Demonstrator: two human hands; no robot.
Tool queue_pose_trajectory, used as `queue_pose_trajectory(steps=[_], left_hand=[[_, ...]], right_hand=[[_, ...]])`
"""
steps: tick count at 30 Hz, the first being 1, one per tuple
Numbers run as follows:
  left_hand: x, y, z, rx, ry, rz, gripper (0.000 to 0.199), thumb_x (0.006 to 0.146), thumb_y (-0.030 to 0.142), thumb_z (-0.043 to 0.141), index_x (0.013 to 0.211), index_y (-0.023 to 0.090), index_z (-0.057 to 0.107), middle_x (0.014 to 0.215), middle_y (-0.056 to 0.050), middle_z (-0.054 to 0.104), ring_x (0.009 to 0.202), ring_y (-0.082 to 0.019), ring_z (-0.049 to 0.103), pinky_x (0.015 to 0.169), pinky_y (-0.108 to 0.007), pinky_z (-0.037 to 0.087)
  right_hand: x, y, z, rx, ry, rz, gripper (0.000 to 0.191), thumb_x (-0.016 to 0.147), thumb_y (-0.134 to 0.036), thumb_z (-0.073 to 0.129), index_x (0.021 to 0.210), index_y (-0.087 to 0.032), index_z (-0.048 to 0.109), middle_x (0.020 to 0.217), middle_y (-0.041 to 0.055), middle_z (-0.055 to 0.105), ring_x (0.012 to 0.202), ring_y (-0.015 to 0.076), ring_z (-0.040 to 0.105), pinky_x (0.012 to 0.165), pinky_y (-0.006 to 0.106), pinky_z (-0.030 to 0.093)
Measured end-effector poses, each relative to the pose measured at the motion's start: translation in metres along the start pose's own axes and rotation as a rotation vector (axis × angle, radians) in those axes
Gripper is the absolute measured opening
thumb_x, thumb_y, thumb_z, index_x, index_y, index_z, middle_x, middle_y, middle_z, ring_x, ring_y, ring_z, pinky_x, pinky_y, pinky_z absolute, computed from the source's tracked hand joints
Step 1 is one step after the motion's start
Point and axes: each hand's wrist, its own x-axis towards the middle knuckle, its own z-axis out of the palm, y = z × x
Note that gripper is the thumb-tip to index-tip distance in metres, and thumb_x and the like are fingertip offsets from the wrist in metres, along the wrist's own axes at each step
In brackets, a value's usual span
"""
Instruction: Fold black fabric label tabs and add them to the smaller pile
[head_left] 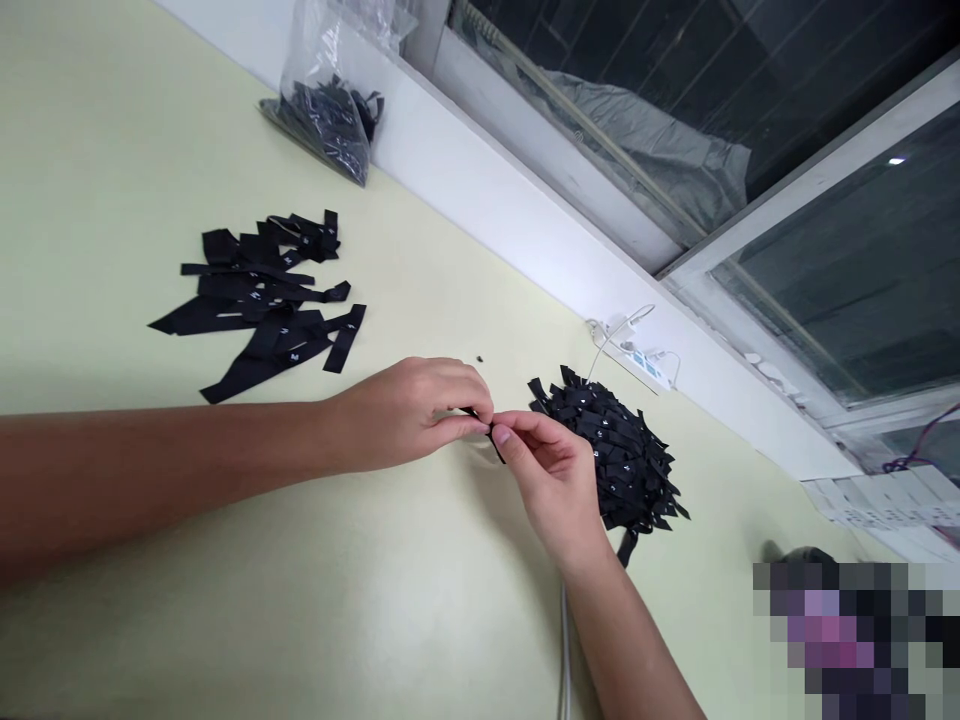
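Both hands meet above the table's middle, pinching one black fabric strip (pixel 498 448) between their fingertips. My left hand (pixel 416 408) comes in from the left with thumb and forefinger closed on the strip. From below right, my right hand (pixel 551 470) grips the same strip between thumb and forefinger; most of it is hidden by the fingers. Just beyond my right hand rises a dense heap of black strips (pixel 622 450) with small white marks. Farther left lies a looser group of similar black strips (pixel 259 290).
A clear plastic bag (pixel 322 120) with black pieces stands at the back left against the white ledge. A white power strip (pixel 637 360) with cables lies along the wall. A pale cable (pixel 565 650) runs by my right forearm. Someone, blurred out (pixel 840 630), is at lower right.
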Motion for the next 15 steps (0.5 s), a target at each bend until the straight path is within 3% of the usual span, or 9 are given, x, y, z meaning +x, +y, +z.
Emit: queue_pose_trajectory(steps=[8,15], left_hand=[[0.0,-0.0014,-0.0004,0.015,-0.001,0.066,0.012,0.097,0.016,0.057,0.095,0.02,0.068,0.093,-0.001,0.072,0.088,-0.013,0.066,0.08,-0.023,0.05],[0.001,0.0001,-0.0005,0.001,0.005,0.022,0.009,0.093,0.014,0.061,0.091,0.019,0.068,0.089,0.001,0.071,0.081,-0.011,0.065,0.073,-0.021,0.048]], right_hand=[[0.0011,-0.0004,0.0016,0.027,-0.012,0.029,0.01,0.087,-0.029,0.076,0.096,-0.025,0.077,0.093,0.0023,0.078,0.083,0.0167,0.07,0.078,0.032,0.055],[-0.0004,0.0011,0.0007,-0.023,-0.022,-0.01,0.012,0.089,-0.031,0.075,0.098,-0.024,0.077,0.096,0.004,0.078,0.087,0.0184,0.071,0.081,0.035,0.055]])
